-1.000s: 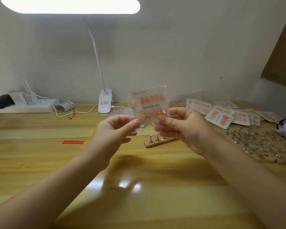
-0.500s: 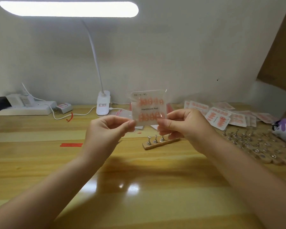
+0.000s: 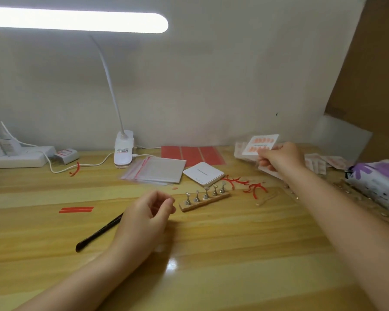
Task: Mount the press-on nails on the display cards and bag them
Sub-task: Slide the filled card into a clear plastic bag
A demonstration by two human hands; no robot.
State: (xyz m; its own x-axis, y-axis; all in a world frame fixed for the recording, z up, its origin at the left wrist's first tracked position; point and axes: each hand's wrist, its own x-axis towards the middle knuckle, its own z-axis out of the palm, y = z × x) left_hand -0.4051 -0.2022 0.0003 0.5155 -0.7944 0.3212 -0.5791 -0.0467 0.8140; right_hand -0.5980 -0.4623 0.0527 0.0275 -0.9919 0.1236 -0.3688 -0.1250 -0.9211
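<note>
My right hand (image 3: 279, 157) holds a bagged display card (image 3: 259, 144) with orange press-on nails, out at the far right over a pile of finished bagged cards (image 3: 317, 163). My left hand (image 3: 149, 212) hovers low over the table centre, fingers loosely curled, holding nothing. Just right of it stands a wooden nail holder (image 3: 203, 199) with several metal stands. Behind it lie a stack of clear zip bags (image 3: 155, 170), a stack of white display cards (image 3: 203, 172) and a red adhesive sheet (image 3: 192, 154).
A black pen (image 3: 97, 234) lies left of my left hand. Red strips (image 3: 76, 209) and red scraps (image 3: 245, 184) lie on the wood. A white clip lamp (image 3: 124, 151), a power strip (image 3: 16, 157) and a purple tissue pack (image 3: 377, 185) line the back and right.
My left hand let go of the bagged card and dropped toward the table. My right hand carried the card away to the far right, uncovering the bags and cards behind.
</note>
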